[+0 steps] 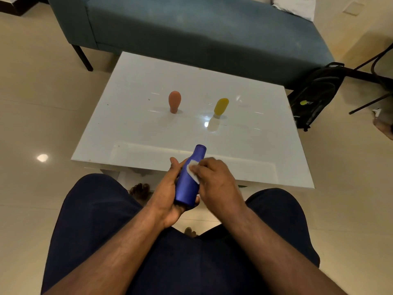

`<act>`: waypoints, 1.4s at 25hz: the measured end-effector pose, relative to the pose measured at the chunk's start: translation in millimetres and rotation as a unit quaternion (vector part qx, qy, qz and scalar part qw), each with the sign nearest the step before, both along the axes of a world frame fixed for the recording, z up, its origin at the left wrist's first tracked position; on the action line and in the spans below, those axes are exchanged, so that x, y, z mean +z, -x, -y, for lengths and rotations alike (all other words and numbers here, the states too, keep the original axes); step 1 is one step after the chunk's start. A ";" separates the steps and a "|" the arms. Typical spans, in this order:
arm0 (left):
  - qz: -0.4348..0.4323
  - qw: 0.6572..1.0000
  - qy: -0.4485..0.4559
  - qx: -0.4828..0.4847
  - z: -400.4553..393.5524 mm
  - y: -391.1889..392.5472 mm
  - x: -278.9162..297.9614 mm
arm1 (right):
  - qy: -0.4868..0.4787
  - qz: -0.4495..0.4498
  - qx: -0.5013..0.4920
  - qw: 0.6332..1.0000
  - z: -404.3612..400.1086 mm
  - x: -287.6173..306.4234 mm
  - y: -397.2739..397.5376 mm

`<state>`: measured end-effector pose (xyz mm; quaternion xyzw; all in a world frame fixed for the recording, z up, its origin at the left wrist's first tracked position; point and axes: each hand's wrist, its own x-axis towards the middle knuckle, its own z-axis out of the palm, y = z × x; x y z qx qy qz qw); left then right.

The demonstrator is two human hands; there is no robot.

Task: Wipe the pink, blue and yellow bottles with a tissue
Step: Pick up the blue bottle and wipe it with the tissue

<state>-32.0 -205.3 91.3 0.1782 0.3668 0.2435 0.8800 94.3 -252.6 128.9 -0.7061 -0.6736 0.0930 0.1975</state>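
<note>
White glossy table (148, 133) is sitting in front of a teal sofa (191, 28), with a black backpack (314, 99) on the floor off its right edge.

Going left to right:

- Pink bottle (174, 101) is standing cap-down, left of the table's centre, toward the far edge. Nothing is touching it.
- Your left hand (168, 194) is cradling the blue bottle (188, 184) from below, fingers curling round its lower body, thumb up along the left side. The bottle is hanging over your lap just off the table's near edge, neck pointing away from you and tilting right.
- Your right hand (214, 179) is pinching the tissue (193, 170) and pressing it on the bottle's upper right shoulder.
- Yellow bottle (221, 106) is standing cap-down, right of centre, well apart from the pink one.

For this step, my read:

- Keep the left grip firm. The plastic looks slick, and pressing from one side is likely pushing the bottle round in your palm.
- Run the tissue neck to base in long strokes, then rotate the bottle with the left fingers so that the side under your palm is getting covered too.
- Keep a flat pad of tissue. A bunched wad is probably skipping patches.
- Can't tell from here whether pink or yellow are wiped yet.
</note>
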 end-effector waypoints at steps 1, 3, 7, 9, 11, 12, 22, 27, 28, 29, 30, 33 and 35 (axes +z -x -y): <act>-0.005 1.000 0.004 0.007 0.1 -0.6 -0.5 | 0.003 -0.018 -0.032 0.999 -5.5 1.2 -4.3; -0.004 1.000 0.014 0.017 -0.2 -0.3 0.1 | -0.015 -0.049 -0.069 0.996 -6.6 1.2 -1.9; 0.012 0.999 0.033 0.033 -1.4 4.1 -3.1 | -0.025 0.003 0.039 0.999 23.5 -4.1 33.3; 0.004 0.999 0.041 0.033 -1.5 2.8 -3.9 | -0.024 0.003 0.063 0.998 23.7 -6.5 24.6; -0.003 0.999 0.036 0.034 -0.8 0.4 -2.6 | -0.036 -0.010 0.003 0.999 12.4 -4.5 11.9; -0.003 0.999 0.034 0.039 -0.2 0.1 -1.2 | -0.029 -0.021 -0.038 0.999 9.4 -3.6 6.5; 0.005 0.999 0.036 0.027 -1.8 2.1 -4.0 | -0.014 -0.034 0.006 0.999 8.5 -8.6 21.3; 0.005 0.999 0.037 0.022 -0.5 4.2 -3.5 | 0.003 -0.034 -0.041 0.999 0.1 -12.2 24.2; 0.008 0.999 0.038 0.027 -1.6 5.3 -3.4 | 0.003 -0.022 -0.011 1.000 8.5 -11.4 35.2; 0.008 0.998 0.043 0.033 -3.0 6.3 -4.1 | 0.010 -0.011 0.018 1.000 17.2 -11.5 43.0; 0.009 0.998 0.048 0.037 -4.0 6.9 -4.4 | 0.020 -0.010 0.035 0.999 23.1 -11.1 46.0; 0.019 0.999 0.044 0.021 -3.7 5.0 -6.3 | 0.012 -0.020 0.027 0.999 12.8 -10.8 28.9; 0.010 0.999 0.036 0.010 -1.3 1.9 -7.9 | 0.014 -0.026 -0.025 0.999 -2.6 -11.5 14.2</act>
